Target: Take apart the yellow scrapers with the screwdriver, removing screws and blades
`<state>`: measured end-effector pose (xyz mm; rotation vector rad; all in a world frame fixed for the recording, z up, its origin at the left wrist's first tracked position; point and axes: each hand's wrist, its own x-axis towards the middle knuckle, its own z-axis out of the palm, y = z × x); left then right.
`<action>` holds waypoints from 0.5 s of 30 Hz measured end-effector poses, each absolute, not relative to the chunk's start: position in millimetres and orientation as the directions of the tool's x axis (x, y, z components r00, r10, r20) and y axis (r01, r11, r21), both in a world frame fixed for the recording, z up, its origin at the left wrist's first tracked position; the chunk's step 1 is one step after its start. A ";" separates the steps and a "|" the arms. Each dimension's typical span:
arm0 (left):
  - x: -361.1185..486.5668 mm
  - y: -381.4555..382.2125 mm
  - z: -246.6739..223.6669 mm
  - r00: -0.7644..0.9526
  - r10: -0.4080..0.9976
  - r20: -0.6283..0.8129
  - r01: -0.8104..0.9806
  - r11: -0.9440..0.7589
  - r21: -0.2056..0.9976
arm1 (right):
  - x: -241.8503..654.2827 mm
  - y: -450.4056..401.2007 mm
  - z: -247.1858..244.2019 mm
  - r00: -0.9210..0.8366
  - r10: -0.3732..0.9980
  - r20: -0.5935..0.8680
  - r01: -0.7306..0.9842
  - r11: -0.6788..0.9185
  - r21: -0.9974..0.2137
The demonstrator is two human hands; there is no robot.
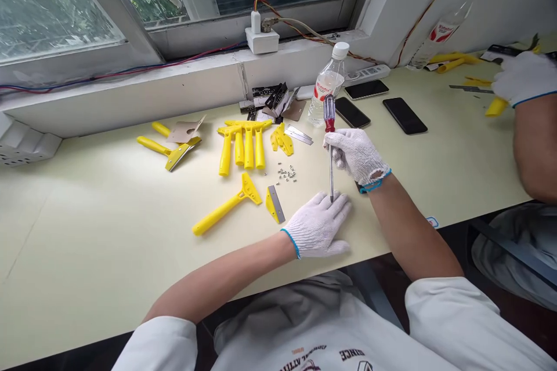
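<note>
My right hand [357, 153], in a white knit glove, is closed around a screwdriver [329, 113] with a red and clear handle. Its shaft points down, the tip close to the fingers of my left hand [319, 225]. That gloved left hand lies flat on the table with its fingers stretched out. Just left of it is a yellow scraper head piece with a grey blade [275, 204]. Beside this lies a yellow scraper handle [226, 208]. Small metal screws or nuts [287, 173] are scattered behind the blade piece.
Several yellow handles [243, 142], yellow head pieces [282, 139], loose blades [299, 135] and black packaging [272, 101] lie farther back. Scrapers [174, 153] rest at the left. A water bottle [328, 84] stands behind phones [404, 116]. A co-worker's gloved hand [524, 78] is at the right.
</note>
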<state>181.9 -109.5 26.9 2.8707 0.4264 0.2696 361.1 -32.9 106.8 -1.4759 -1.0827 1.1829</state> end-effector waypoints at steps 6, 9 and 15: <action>147.1 -86.8 22.2 0.850 0.520 0.087 0.497 -0.846 0.195 | 370.0 -31.0 100.0 0.047 0.968 -0.248 0.579 -0.229 -0.783; 132.1 -69.8 23.9 0.797 0.600 0.068 0.583 -0.794 0.174 | 366.4 -29.1 96.4 -0.007 0.963 -0.270 0.788 -0.161 -0.594; 117.4 -50.4 25.2 0.777 0.625 0.076 0.605 -0.774 0.187 | 354.8 -22.7 82.3 -0.072 0.955 -0.289 0.932 -0.040 -0.362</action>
